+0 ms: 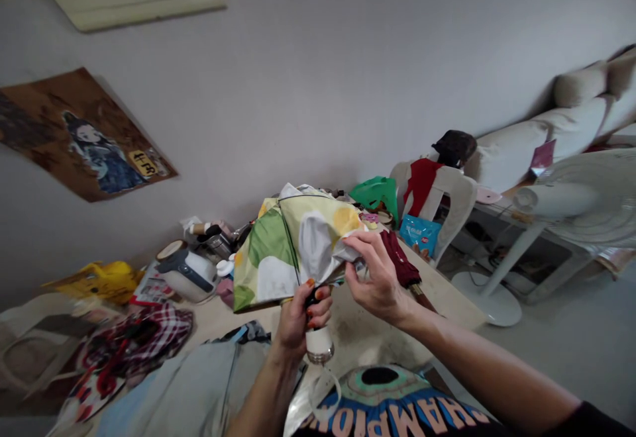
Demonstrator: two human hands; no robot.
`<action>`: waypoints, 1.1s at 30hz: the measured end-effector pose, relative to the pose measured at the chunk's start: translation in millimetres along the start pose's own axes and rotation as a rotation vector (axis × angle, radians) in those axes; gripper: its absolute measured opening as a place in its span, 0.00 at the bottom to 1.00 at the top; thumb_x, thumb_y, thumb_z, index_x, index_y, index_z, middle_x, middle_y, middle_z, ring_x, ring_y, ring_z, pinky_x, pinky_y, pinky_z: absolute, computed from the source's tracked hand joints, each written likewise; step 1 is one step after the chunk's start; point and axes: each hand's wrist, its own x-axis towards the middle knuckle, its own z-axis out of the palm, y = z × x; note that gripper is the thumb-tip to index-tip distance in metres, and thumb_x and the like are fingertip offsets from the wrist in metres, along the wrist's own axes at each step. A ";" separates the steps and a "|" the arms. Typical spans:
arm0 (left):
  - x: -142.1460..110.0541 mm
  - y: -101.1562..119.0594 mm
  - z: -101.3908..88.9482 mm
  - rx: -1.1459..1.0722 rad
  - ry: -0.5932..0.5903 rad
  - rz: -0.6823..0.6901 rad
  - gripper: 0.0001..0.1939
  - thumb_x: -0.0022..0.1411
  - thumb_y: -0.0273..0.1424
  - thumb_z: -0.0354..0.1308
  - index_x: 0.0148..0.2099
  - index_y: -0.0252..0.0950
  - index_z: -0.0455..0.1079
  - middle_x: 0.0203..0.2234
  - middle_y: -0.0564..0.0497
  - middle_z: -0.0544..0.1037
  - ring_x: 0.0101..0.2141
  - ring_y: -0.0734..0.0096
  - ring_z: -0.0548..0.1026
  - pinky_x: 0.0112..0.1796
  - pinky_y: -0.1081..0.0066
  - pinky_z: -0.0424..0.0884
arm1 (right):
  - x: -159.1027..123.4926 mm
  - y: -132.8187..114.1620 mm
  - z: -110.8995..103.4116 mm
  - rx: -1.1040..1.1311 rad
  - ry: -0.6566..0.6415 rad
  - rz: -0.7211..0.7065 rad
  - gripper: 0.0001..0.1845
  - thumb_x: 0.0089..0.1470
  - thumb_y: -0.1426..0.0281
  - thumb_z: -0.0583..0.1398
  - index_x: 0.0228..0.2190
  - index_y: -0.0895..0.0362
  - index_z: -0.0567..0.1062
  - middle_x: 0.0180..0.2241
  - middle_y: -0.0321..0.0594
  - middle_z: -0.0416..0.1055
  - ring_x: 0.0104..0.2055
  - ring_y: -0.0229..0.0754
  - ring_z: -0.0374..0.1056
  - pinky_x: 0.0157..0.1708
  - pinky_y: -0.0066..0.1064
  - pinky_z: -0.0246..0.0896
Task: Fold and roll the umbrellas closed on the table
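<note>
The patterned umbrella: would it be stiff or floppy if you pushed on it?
Its canopy would probably give, since the thin-looking fabric creases beside the right hand. The handle in the left hand looks rigid, so it likely wouldn't bend.

A white fan [556, 202] stands near a pale sofa [536, 142].

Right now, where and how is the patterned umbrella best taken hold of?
Probably by its white handle end, from the wearer's side: it sticks out below the left hand, towards the body, while the canopy is loose, creased cloth that the right hand pinches.
</note>
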 end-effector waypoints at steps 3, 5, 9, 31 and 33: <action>3.0 -2.7 -0.4 0.032 0.013 0.018 0.21 0.54 0.43 0.62 0.27 0.35 0.56 0.15 0.65 0.48 0.14 0.88 0.40 0.14 0.84 0.42 | 1.5 1.5 4.9 0.064 -0.025 0.023 0.27 0.48 0.82 0.54 0.50 0.53 0.64 0.46 0.46 0.63 0.50 0.47 0.63 0.52 0.43 0.63; 4.5 -5.0 0.1 0.072 0.032 0.012 0.22 0.54 0.45 0.62 0.28 0.35 0.56 0.14 0.65 0.47 0.14 0.88 0.40 0.14 0.84 0.41 | 1.9 5.9 10.6 0.076 0.048 0.096 0.25 0.49 0.82 0.55 0.49 0.53 0.65 0.44 0.45 0.64 0.49 0.47 0.63 0.51 0.42 0.63; 6.1 -8.6 1.5 0.134 0.055 -0.018 0.24 0.52 0.48 0.62 0.27 0.35 0.55 0.14 0.66 0.47 0.14 0.88 0.40 0.15 0.82 0.40 | 0.3 15.5 19.7 0.057 0.050 0.113 0.26 0.48 0.83 0.54 0.48 0.53 0.65 0.43 0.45 0.65 0.49 0.46 0.63 0.51 0.42 0.63; 6.8 -11.0 1.1 0.131 0.141 0.105 0.23 0.51 0.47 0.64 0.29 0.34 0.58 0.15 0.65 0.50 0.15 0.89 0.44 0.16 0.83 0.42 | -18.0 26.2 24.4 0.088 0.203 0.307 0.26 0.48 0.82 0.54 0.49 0.54 0.65 0.46 0.46 0.63 0.49 0.47 0.63 0.48 0.42 0.65; 5.7 -12.4 1.1 0.137 0.150 0.111 0.23 0.51 0.46 0.64 0.29 0.34 0.58 0.15 0.64 0.51 0.15 0.89 0.44 0.16 0.83 0.43 | -18.0 26.3 25.2 0.047 0.186 0.294 0.25 0.49 0.81 0.55 0.49 0.54 0.65 0.45 0.46 0.64 0.48 0.47 0.64 0.47 0.42 0.66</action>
